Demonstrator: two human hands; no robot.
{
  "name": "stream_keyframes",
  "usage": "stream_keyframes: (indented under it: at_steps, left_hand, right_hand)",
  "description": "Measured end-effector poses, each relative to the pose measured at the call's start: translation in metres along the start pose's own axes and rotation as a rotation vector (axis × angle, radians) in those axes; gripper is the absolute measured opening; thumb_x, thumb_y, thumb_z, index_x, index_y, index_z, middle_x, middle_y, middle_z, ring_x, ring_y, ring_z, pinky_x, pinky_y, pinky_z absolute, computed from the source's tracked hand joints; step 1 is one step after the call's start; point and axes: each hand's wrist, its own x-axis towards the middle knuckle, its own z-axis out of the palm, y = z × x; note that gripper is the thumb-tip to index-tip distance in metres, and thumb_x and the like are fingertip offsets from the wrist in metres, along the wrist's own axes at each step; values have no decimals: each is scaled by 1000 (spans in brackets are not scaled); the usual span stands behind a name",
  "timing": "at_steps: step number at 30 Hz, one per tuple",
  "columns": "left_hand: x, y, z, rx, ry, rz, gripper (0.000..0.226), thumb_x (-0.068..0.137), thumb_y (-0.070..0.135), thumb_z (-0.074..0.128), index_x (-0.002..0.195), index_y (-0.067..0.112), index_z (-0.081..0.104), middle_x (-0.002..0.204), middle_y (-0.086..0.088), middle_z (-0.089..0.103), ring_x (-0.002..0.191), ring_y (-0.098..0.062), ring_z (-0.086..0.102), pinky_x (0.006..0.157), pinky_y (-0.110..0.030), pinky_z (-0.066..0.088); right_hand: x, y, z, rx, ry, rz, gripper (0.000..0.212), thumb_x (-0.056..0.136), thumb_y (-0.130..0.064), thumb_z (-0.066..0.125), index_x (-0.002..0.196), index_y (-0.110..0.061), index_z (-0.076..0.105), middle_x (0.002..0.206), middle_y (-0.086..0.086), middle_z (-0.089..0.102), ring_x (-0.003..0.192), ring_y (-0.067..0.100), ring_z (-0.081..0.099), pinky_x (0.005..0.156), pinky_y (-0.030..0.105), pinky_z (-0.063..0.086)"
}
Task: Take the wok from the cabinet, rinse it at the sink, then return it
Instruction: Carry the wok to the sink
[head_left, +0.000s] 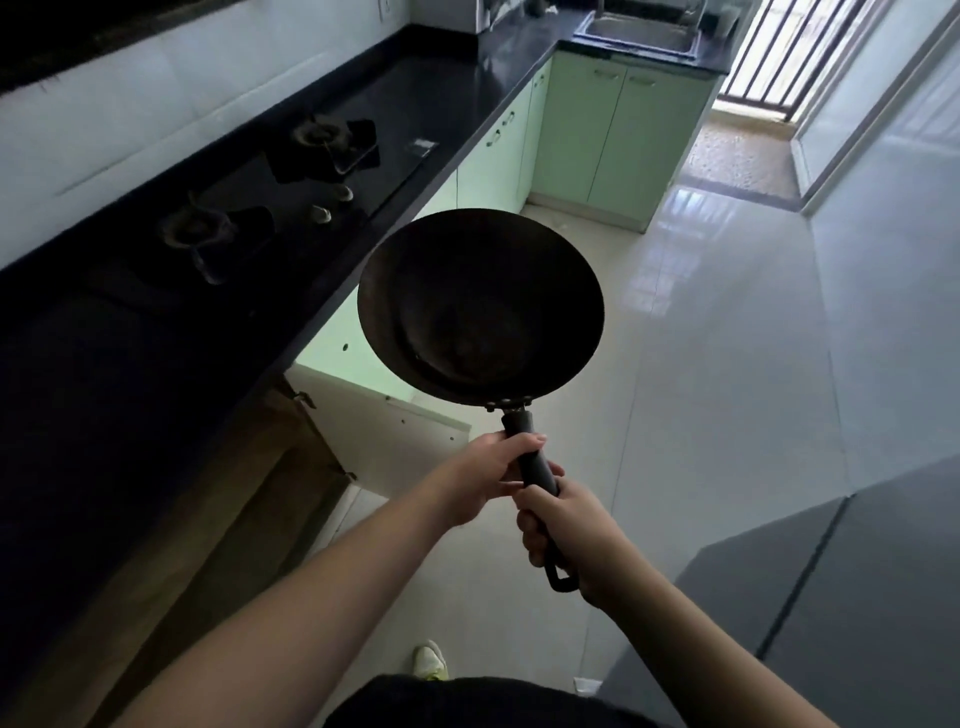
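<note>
A dark round wok (480, 306) with a long black handle hangs in the air in front of me, over the floor beside the counter. My left hand (491, 475) grips the handle near the bowl. My right hand (563, 532) holds the handle lower down, close to its loop end. The cabinet (332, 441) under the counter at my left stands with its door (384, 431) swung out. The steel sink (644, 31) lies at the far end of the kitchen, set in the dark countertop.
A black countertop (441, 88) with a two-burner gas hob (270, 192) runs along my left. Green cabinet doors (618, 130) stand below the sink. Glossy white floor tiles (727, 364) stretch ahead. A grey surface (831, 597) sits at my right.
</note>
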Motion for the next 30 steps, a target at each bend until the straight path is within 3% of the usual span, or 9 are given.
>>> stream_keyframes:
  at_steps: [8,13,30]
  left_hand:
    - [38,20,-13,38,-50,-61,30,95,28,53,112,4,57,93,-10,75,85,-17,72,78,-31,50]
    - [72,28,-2,47,-76,-101,35,93,30,56,114,1,57,92,-11,75,84,-19,72,83,-34,51]
    - [243,88,75,54,-44,-185,25,96,26,52,109,5,55,96,-13,74,89,-23,70,92,-37,51]
  right_hand:
    - [25,-16,0,38,77,-25,5,93,-11,51,89,-10,54,59,1,49,44,10,46,46,24,44]
    - [44,-24,-23,83,93,-13,6,94,-12,51,97,-8,54,60,1,49,45,10,46,46,24,44]
    - [144,-77,-187,59,111,6,9,90,-7,49,81,-7,53,57,3,50,42,11,47,44,25,45]
